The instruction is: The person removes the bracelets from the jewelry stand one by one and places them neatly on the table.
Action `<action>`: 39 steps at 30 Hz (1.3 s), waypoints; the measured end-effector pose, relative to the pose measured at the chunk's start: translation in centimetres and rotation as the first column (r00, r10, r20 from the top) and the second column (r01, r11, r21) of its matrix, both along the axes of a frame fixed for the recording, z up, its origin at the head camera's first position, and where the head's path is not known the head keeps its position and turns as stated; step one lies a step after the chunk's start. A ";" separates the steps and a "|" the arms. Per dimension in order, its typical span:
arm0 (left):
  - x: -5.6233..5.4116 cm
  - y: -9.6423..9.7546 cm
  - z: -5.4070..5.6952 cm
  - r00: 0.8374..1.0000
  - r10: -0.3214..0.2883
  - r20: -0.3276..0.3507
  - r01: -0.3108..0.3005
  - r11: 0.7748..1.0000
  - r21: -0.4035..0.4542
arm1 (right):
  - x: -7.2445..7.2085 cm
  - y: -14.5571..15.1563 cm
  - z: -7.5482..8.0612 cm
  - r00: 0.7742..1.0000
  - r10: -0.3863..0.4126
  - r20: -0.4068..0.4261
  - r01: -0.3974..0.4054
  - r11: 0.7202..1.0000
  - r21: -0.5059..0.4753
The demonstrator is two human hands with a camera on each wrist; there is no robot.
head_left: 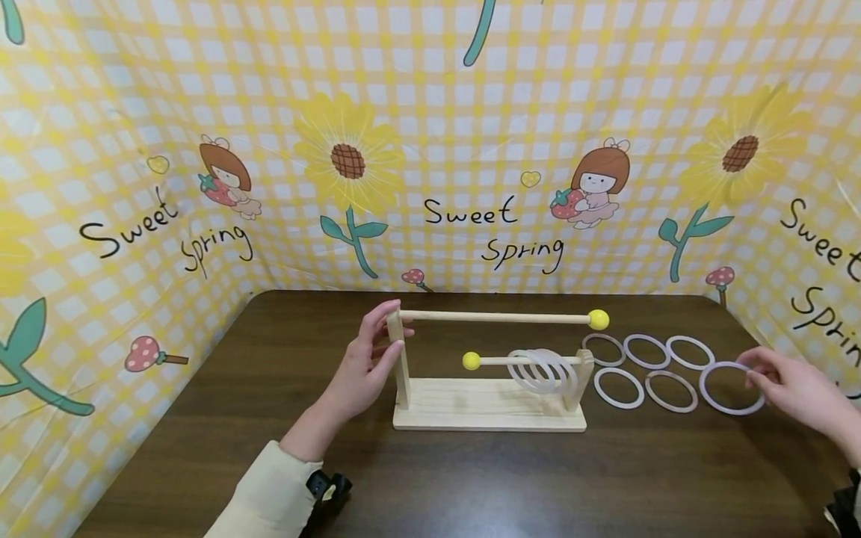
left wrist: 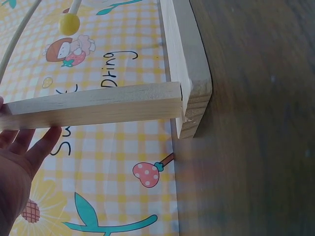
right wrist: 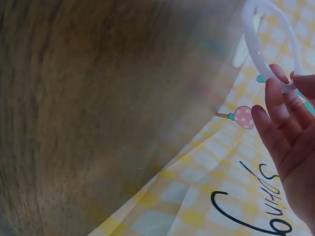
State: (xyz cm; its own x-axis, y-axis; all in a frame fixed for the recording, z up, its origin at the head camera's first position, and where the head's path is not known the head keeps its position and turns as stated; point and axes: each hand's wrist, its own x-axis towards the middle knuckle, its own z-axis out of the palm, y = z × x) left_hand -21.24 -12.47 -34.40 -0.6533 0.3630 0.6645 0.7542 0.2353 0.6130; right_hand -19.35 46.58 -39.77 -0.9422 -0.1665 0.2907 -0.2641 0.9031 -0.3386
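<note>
A wooden stand (head_left: 491,418) sits on the brown tabletop (head_left: 471,486), in the lower middle of the head view. The left hand (head_left: 353,377) holds the top part of its left post (head_left: 402,381), with the thumb in front and fingers behind. A long rod (head_left: 498,317) goes from this post toward the right and ends in a yellow ball (head_left: 599,320). Below it, a shorter rod (head_left: 494,361) points left from the right post (head_left: 580,385), with a yellow ball (head_left: 471,362) on its tip. A bunch of whitish rings (head_left: 561,385) hangs around the shorter rod. At the right of the frame, the right hand (head_left: 797,385) pinches a pale purple ring (head_left: 733,411) by its edge. Five more rings (head_left: 619,406) lie in two rows between that hand and the stand. Behind is a yellow checked cloth (head_left: 457,258) with flowers and girls on it.
</note>
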 end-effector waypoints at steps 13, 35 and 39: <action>0.0 0.0 0.0 1.000 -0.006 -0.016 0.006 1.000 0.002 | -1.1 1.0 -1.8 0.996 -0.050 0.076 0.049 0.999 0.014; 0.0 0.0 0.0 1.000 -0.010 -0.011 0.011 1.000 0.012 | -2.8 1.4 -2.6 1.000 0.018 0.010 -0.018 0.999 0.036; -0.1 0.0 0.0 1.000 -0.010 -0.013 0.010 1.000 0.013 | -2.9 1.3 -2.6 1.000 0.023 0.017 -0.024 0.999 0.042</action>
